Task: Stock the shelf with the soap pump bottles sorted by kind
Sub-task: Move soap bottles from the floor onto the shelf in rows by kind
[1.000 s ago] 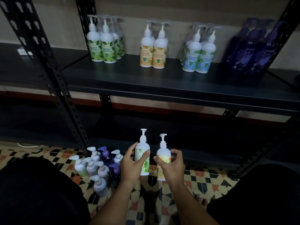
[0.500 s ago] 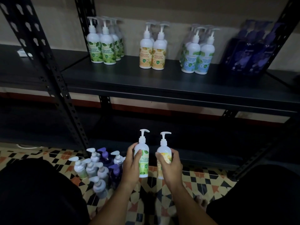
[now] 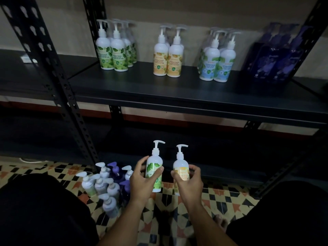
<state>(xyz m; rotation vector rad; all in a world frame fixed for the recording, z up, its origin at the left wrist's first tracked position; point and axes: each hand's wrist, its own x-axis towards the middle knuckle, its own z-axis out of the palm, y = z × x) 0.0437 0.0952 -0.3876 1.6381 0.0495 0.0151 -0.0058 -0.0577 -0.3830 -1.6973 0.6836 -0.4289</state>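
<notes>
My left hand grips a white pump bottle with a green label, held upright. Beside it my right hand holds a white pump bottle with an orange label, also upright. Both sit in front of the low shelf, above the tiled floor. On the dark shelf board above stand sorted groups: green-label bottles, orange-label bottles, blue-label bottles and dark purple bottles at the right.
A cluster of several white and purple pump bottles stands on the patterned tile floor left of my hands. Black perforated uprights frame the rack. My dark-clothed knees fill the lower corners.
Both bottles have been turned slightly in my hands and stay at about the same height. My fingers have shifted on them; the shelf groups are unchanged.
</notes>
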